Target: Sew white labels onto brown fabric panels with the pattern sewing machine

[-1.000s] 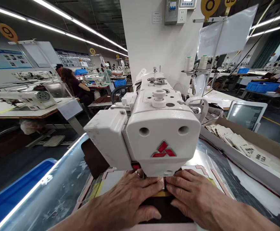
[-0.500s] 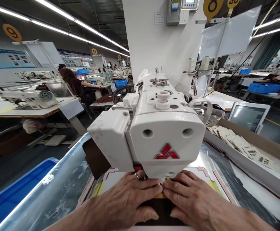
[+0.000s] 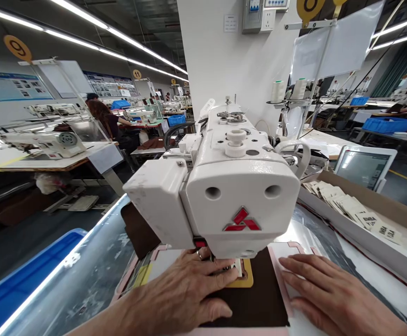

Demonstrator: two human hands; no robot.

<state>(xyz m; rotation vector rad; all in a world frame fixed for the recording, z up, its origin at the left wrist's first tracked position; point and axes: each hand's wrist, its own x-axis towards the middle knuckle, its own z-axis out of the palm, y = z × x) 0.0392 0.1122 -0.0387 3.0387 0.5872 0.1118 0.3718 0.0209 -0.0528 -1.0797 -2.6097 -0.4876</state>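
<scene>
My left hand lies open, pressing without gripping, touching the small white label with black lettering in the yellow flat frame, on the dark brown flat panel, below the bulky white sewing-machine head. My right hand rests open, holding nothing, by the pale pink strip. If my left slips, the label could skew; creeping forward risks a pinch.
</scene>
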